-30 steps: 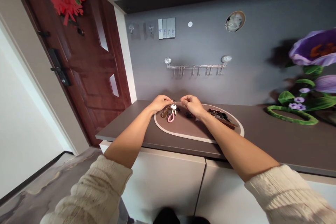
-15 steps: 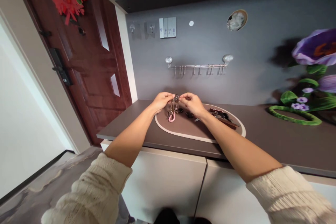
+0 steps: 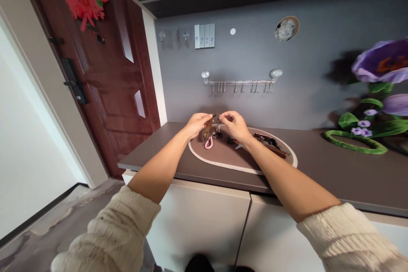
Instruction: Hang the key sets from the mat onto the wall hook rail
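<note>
Both hands pinch at one bunch of keys held just above the oval brown mat. My left hand is closed on its ring side, with a brown tag and a pink loop hanging below the fingers. Thumb and forefinger of my right hand are closed at the right of the same bunch, where a key dangles. Small dark items lie on the mat under the hands, partly hidden by my right hand. To the right, more dark key-like items lie on the mat.
A clear rail with several hooks is fixed to the grey wall behind the hands. A purple flower decoration with a green ring base stands right on the countertop. A dark red door is at left.
My left hand has lifted the keys slightly. My right hand, apart from them a second ago, has come in and pinches at the bunch; the keys are now spread between both hands.
</note>
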The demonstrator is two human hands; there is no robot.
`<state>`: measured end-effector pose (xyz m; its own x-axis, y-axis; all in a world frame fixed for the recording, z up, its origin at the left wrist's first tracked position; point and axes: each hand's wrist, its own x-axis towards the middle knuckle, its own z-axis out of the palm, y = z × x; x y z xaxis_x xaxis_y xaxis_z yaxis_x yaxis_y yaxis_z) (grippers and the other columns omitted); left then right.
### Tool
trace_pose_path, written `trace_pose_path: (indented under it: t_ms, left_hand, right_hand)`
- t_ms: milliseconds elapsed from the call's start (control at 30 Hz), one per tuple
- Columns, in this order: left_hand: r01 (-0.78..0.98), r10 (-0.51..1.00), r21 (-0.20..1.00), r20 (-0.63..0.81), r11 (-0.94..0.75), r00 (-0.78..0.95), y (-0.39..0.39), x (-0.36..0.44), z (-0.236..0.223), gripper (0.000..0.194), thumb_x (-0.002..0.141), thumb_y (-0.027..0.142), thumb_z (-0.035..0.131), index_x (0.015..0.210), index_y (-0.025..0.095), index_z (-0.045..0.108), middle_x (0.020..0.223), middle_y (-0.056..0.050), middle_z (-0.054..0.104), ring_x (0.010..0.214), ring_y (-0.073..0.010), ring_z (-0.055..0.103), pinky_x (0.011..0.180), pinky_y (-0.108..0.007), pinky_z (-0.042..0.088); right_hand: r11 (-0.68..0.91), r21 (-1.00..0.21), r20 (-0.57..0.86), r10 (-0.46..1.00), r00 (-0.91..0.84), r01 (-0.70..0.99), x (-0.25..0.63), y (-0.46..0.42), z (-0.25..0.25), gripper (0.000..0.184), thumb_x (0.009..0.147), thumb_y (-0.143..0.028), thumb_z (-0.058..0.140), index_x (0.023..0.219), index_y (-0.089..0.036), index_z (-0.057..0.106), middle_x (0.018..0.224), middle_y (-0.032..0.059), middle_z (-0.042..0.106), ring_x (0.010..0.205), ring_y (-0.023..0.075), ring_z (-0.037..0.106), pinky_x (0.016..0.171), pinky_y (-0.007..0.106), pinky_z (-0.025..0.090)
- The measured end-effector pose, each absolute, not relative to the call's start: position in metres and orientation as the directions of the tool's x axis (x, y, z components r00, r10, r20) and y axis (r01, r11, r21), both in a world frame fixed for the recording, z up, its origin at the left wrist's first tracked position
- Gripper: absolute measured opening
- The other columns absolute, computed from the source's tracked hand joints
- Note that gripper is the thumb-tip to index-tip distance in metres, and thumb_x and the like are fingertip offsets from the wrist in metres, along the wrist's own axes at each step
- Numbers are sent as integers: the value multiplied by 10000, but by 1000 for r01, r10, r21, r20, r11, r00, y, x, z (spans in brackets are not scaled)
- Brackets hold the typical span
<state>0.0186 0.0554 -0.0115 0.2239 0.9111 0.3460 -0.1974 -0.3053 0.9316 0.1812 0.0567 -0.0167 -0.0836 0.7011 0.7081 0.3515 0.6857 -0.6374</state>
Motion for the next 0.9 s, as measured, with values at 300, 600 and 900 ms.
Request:
trace_pose_path:
  t_ms: [300, 600, 900]
  left_hand:
    - [-44, 888, 934, 351, -355, 295, 47, 18, -8, 205, 714, 313, 582, 752, 115, 618, 601, 0, 588, 474, -53, 451, 505, -199, 344]
    - [-38, 877, 939, 333, -342, 346, 46, 21, -11, 258, 669, 269, 636, 866, 104, 618, 799, -66, 661, 687, -118, 574, 724, -283, 426]
    - [-50, 806, 829, 553, -556, 212, 45, 21, -5, 281, 658, 320, 643, 874, 140, 652, 892, -62, 661, 851, -150, 577, 839, -298, 397]
  right_hand:
    - [697, -661, 699, 706, -109, 279, 186, 56, -7, 214, 747, -371, 519, 766, -164, 568, 753, 23, 586, 692, 126, 507, 707, 278, 403]
    - [684, -698, 686, 724, -75, 212, 186, 54, -1, 239, 736, -396, 521, 756, -159, 536, 726, 12, 561, 662, 111, 483, 684, 263, 391]
    - [673, -722, 665, 739, -112, 160, 182, 45, 3, 327, 707, -479, 546, 759, -157, 566, 743, 27, 594, 683, 119, 506, 684, 260, 396]
